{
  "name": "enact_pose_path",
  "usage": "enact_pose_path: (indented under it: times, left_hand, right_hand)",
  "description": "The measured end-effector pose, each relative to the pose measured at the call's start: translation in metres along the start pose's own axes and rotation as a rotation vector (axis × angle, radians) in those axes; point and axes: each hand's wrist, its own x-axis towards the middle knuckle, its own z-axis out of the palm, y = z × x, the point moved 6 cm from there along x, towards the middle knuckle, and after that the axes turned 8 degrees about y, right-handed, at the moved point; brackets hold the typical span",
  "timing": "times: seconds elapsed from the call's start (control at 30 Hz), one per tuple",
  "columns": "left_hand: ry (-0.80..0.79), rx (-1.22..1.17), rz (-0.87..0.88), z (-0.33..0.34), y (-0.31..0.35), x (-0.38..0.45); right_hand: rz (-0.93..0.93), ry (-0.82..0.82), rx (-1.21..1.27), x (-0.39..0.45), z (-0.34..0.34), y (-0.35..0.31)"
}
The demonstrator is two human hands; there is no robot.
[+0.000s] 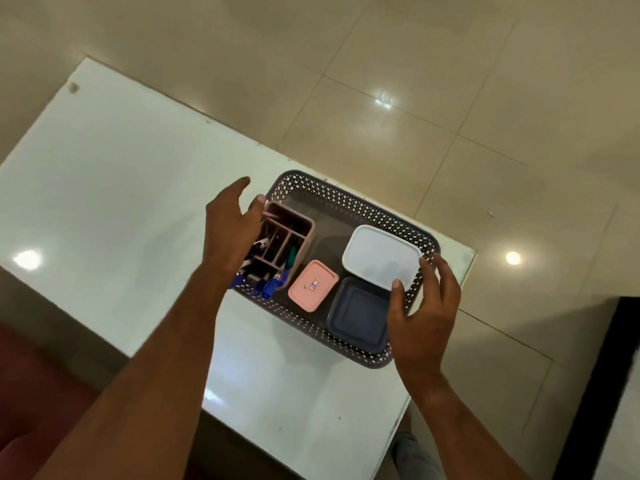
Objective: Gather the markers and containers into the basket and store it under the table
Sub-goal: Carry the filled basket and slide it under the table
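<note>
A dark perforated basket [349, 199] stands on the white table near its right end. Inside it are a pink divided organiser [294, 220] with several markers [273, 284], a small pink lidded container [313, 285], a white lidded container [379, 258] and a dark blue lidded container [356, 315]. My left hand [230, 230] hovers over the basket's left end by the organiser, fingers spread, holding nothing. My right hand [424, 313] is at the basket's right rim with fingers apart, its thumb tip on the white container's near corner.
The glossy white table [121, 188] stretches to the left of the basket. Beige floor tiles [450, 98] lie beyond and to the right. A dark vertical edge [595, 386] stands at the lower right. Something reddish [31, 375] sits at the lower left.
</note>
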Motion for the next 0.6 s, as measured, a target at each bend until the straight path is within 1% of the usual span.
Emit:
enact_pose_path:
  times: [0.07, 0.17, 0.3, 0.43, 0.6]
  left_hand:
    - [-0.069, 0.007, -0.113, 0.005, -0.012, 0.008]
    - [-0.126, -0.013, -0.267, 0.008, -0.030, 0.021]
    - [-0.191, -0.125, -0.355, 0.011, -0.041, 0.038]
    - [-0.283, -0.224, -0.465, 0.018, -0.054, 0.044]
    - [-0.433, -0.292, -0.500, 0.028, -0.055, 0.037]
  right_hand:
    - [0.050, 0.024, -0.010, -0.003, 0.000, 0.007]
    - [0.161, 0.066, -0.024, -0.007, 0.001, 0.016]
    - [0.293, 0.106, 0.021, -0.016, 0.003, 0.026]
    - [0.478, 0.094, 0.122, -0.027, 0.008, 0.037]
    - [0.649, 0.103, 0.226, -0.039, 0.010, 0.045]
